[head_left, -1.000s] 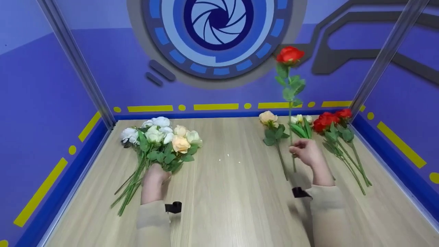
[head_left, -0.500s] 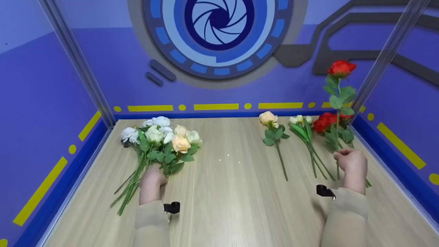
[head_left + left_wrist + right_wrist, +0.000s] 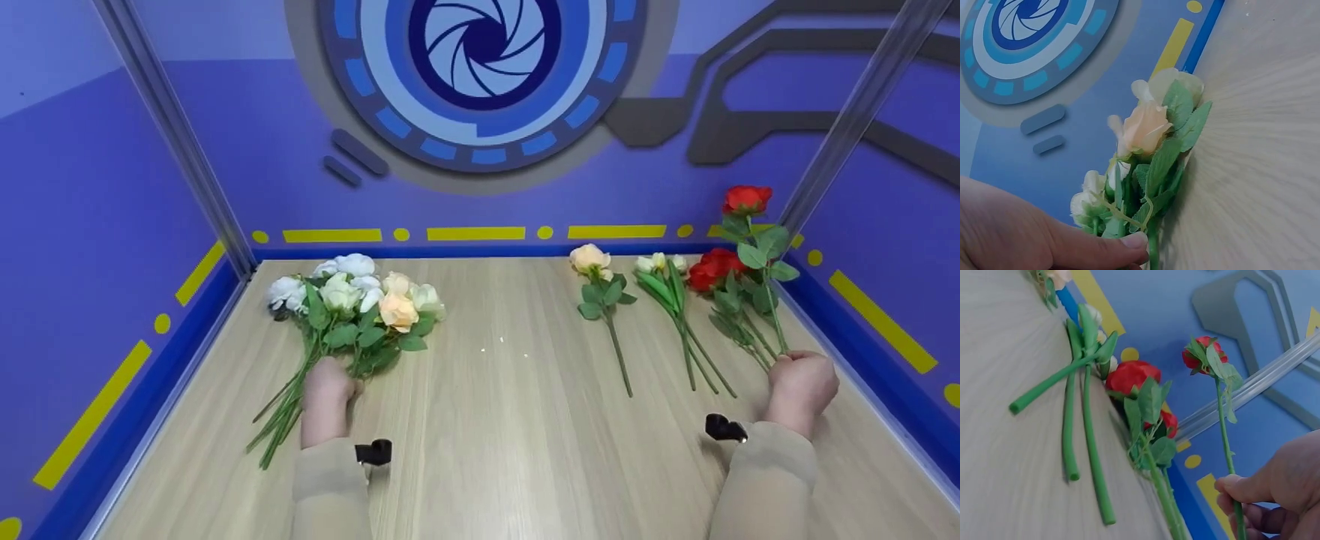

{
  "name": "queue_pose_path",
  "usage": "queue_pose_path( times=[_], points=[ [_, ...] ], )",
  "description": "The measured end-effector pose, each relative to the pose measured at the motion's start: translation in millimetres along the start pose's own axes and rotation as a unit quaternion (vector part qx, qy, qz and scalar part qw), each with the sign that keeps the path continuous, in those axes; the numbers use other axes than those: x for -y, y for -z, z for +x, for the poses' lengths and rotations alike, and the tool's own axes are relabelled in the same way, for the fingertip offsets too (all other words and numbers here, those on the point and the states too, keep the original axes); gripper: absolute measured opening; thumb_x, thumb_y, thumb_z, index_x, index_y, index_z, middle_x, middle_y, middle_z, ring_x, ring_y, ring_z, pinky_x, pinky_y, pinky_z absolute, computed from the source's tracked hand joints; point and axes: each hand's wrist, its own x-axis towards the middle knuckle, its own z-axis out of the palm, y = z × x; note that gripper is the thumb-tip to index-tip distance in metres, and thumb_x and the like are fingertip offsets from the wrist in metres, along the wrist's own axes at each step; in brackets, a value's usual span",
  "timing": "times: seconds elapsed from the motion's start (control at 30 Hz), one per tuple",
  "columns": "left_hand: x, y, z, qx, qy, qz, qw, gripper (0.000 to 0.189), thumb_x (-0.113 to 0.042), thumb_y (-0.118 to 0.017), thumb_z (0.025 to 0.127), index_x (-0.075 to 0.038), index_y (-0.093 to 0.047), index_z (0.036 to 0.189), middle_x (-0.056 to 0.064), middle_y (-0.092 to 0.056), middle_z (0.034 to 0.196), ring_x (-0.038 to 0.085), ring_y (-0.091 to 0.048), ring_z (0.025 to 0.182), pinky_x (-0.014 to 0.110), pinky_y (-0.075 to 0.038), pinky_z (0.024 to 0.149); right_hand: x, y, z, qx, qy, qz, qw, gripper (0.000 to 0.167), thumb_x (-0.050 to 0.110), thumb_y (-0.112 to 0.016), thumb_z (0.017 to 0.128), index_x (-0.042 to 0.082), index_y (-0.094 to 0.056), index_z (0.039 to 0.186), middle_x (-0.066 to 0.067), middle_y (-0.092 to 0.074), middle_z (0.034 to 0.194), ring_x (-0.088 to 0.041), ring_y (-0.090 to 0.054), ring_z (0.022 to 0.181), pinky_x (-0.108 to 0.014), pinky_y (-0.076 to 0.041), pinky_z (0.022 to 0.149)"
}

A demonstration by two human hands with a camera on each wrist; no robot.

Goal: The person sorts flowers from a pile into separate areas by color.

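Table [image 3: 517, 457], pale wood-grain rectangle, is used as the carrier for all stems; blooms are pointed at its far edge, stems at the near side, presumably so stalks can be reached.

Mixed bouquet of white, cream and peach artificial-looking blooms with green leaves [image 3: 343, 335] is spread near the far left corner, stem ends fanned toward the left edge.

Red ruffled roses on long green stems [image 3: 716, 270] are laid together near the far right corner; two blooms are shown in the right wrist view. Sorted by kind, apparently.

Single red rose with leafy green stem [image 3: 752, 256] is held above that pair, bloom up. Gripped low on the stem, likely so petals and leaves aren't crushed.

White-yellow tulips with smooth green stems [image 3: 658, 289] are laid left of the red pair, one stem crossed over two. Single peach rose with dark green leaves [image 3: 592, 292] is set apart, further left along the far edge.

Right hand [image 3: 804, 382]: rose stem pinched between thumb and fingers. Left hand [image 3: 326, 386]: bouquet stems grasped below the leaves, probably so the bunch is steadied; exact stem count can't be told.
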Motion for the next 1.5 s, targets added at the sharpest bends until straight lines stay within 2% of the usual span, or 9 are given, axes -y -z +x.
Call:
queue_pose_path(
  times=[0.13,0.23,0.47,0.67,0.77,0.9,1.07,1.33,1.5],
  points=[
    [-1.3,4.3,-3.7,0.011,0.032,0.001,0.9994,0.034,-0.026,-0.077,0.090,0.003,-0.067,0.104,0.024,-0.069,0.110,0.031,-0.060,0.086,0.045,-0.054,0.075,-7,-4,2.6,-0.013,-0.021,0.013,0.9996,0.043,0.010,-0.043,0.100,-0.007,-0.059,0.136,-0.032,-0.053,0.145,-0.053,-0.043,0.136,-0.058,-0.037,0.115],
    [-2.2,7.4,-6.7,0.026,0.032,0.008,0.9991,0.036,-0.025,-0.077,0.091,0.004,-0.068,0.110,0.025,-0.070,0.116,0.030,-0.062,0.089,0.046,-0.056,0.076,-10,-5,5.3,-0.011,-0.045,0.017,0.9988,0.043,0.012,-0.043,0.102,-0.004,-0.057,0.140,-0.032,-0.049,0.148,-0.056,-0.038,0.138,-0.062,-0.037,0.111],
    [-4.2,14.6,-10.7,0.034,-0.009,0.007,0.9994,0.015,-0.012,-0.073,0.089,0.000,-0.063,0.087,0.015,-0.062,0.089,0.027,-0.051,0.076,0.037,-0.045,0.063,-20,-9,9.6,-0.028,-0.059,-0.002,0.9979,0.044,0.009,-0.044,0.098,-0.003,-0.058,0.137,-0.035,-0.048,0.147,-0.058,-0.038,0.137,-0.065,-0.038,0.106],
    [-6.4,17.8,-13.8,0.030,-0.015,-0.042,0.9986,0.039,-0.010,-0.073,0.092,-0.015,-0.043,0.067,0.001,-0.042,0.070,0.021,-0.044,0.068,0.035,-0.036,0.062,-28,-12,11.5,-0.022,-0.052,-0.031,0.9979,0.044,0.004,-0.046,0.090,-0.007,-0.059,0.131,-0.040,-0.048,0.141,-0.061,-0.035,0.134,-0.063,-0.034,0.100],
    [-8.7,20.1,-16.3,0.023,-0.017,-0.051,0.9983,0.037,-0.011,-0.073,0.093,-0.014,-0.047,0.067,0.001,-0.045,0.070,0.021,-0.047,0.070,0.035,-0.037,0.063,-30,-13,11.8,-0.015,-0.061,-0.043,0.9971,0.045,0.004,-0.046,0.090,-0.007,-0.059,0.131,-0.042,-0.045,0.142,-0.061,-0.031,0.136,-0.064,-0.031,0.104],
    [-12.7,24.0,-20.0,0.007,-0.025,-0.050,0.9984,0.014,-0.011,-0.072,0.095,-0.001,-0.067,0.087,0.012,-0.065,0.084,0.027,-0.060,0.080,0.040,-0.048,0.070,-30,-14,12.4,-0.006,-0.081,-0.052,0.9954,0.048,0.002,-0.044,0.090,-0.005,-0.058,0.135,-0.043,-0.041,0.146,-0.060,-0.025,0.141,-0.068,-0.026,0.110],
    [-18.4,28.2,-24.8,-0.014,-0.031,-0.071,0.9969,0.028,-0.012,-0.069,0.097,0.004,-0.070,0.119,0.023,-0.073,0.114,0.037,-0.070,0.099,0.051,-0.055,0.086,-30,-14,13.1,-0.002,-0.089,-0.053,0.9946,0.048,0.001,-0.043,0.089,-0.008,-0.058,0.134,-0.044,-0.037,0.148,-0.060,-0.021,0.142,-0.069,-0.024,0.110],
    [-26.7,24.1,-25.7,-0.041,-0.069,-0.142,0.9865,0.029,-0.013,-0.068,0.098,0.006,-0.071,0.119,0.025,-0.071,0.121,0.043,-0.067,0.113,0.052,-0.052,0.097,-21,-15,10.5,-0.041,-0.088,0.007,0.9953,0.051,0.003,-0.045,0.092,0.000,-0.057,0.141,-0.036,-0.035,0.156,-0.051,-0.009,0.149,-0.068,-0.019,0.116],
    [-34.2,16.7,-23.1,-0.059,-0.091,-0.193,0.9753,0.029,-0.009,-0.069,0.097,0.009,-0.070,0.119,0.027,-0.074,0.114,0.039,-0.072,0.104,0.043,-0.058,0.088,-6,-21,8.6,-0.083,-0.050,0.053,0.9939,0.043,0.010,-0.041,0.099,0.002,-0.063,0.135,-0.029,-0.048,0.150,-0.047,-0.018,0.148,-0.066,-0.023,0.115]
  ],
)
